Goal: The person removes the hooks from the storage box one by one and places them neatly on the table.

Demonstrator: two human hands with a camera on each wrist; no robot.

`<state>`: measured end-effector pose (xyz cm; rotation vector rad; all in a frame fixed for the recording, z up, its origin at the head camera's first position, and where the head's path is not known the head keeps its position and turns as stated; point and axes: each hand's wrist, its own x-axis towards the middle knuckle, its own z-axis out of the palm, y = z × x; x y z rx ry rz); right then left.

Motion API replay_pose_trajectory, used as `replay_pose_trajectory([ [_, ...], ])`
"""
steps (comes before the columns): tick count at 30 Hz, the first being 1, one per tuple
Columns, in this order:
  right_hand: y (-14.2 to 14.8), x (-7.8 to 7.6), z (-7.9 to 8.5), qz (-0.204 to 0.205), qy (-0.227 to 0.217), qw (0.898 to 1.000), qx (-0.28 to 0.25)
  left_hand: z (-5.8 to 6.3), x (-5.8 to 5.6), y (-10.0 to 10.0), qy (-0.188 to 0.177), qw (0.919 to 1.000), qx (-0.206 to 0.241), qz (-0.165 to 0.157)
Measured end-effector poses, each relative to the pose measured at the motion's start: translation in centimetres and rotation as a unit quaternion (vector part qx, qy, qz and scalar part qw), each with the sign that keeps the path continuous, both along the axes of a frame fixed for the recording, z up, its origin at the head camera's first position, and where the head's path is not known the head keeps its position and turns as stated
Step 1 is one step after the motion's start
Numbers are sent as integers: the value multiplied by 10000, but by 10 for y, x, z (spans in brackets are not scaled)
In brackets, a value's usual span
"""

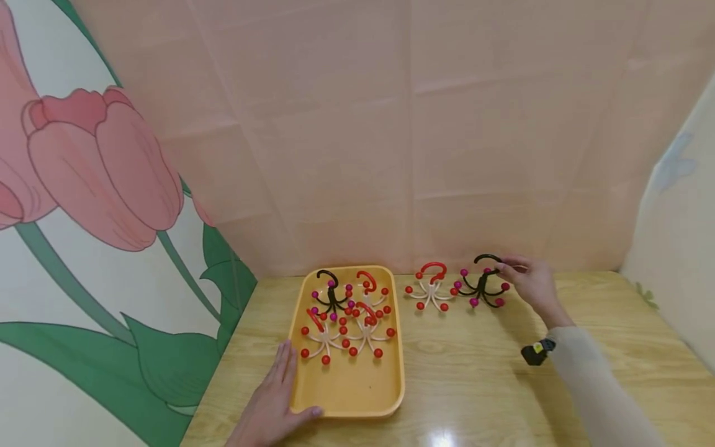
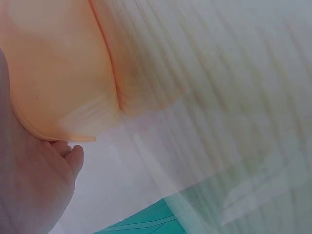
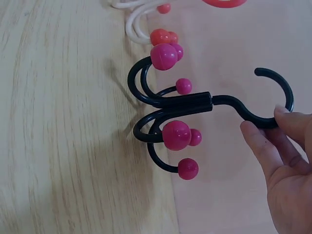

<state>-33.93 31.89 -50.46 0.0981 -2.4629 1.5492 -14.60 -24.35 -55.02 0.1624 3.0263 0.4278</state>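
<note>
With thumb and fingers, my right hand (image 1: 533, 285) pinches the curved top of a black multi-arm hanging hook (image 1: 482, 285) tipped with magenta balls. The right wrist view shows this black hook upright by the wall, its arms low over the table. Left of it stands a white multi-arm hook (image 1: 431, 290) with a red top and red balls. My left hand (image 1: 268, 397) rests against the near left corner of a yellow tray (image 1: 349, 391), fingers straight along its side. Inside the tray are another black hook (image 1: 332, 298) and three white ones with red tops (image 1: 367, 330).
The wooden table (image 1: 463, 385) ends at a pink-covered wall (image 1: 413, 155) behind the hooks. A white panel with painted tulips (image 1: 100, 167) rises on the left. Another pale panel (image 1: 681, 248) borders the right side. A small dark device (image 1: 537, 352) sits on the right wrist.
</note>
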Motion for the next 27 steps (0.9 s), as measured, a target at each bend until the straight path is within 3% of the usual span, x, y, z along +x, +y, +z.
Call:
replay_pose_trajectory([
  [19,-15,-1,-9,13,157,9999,-42,-2,0,-4,205,9996,-33,-179],
  [27,-17,4,-7,-376,299,9977,477,0,1,-3,236,9995,-8,-195],
])
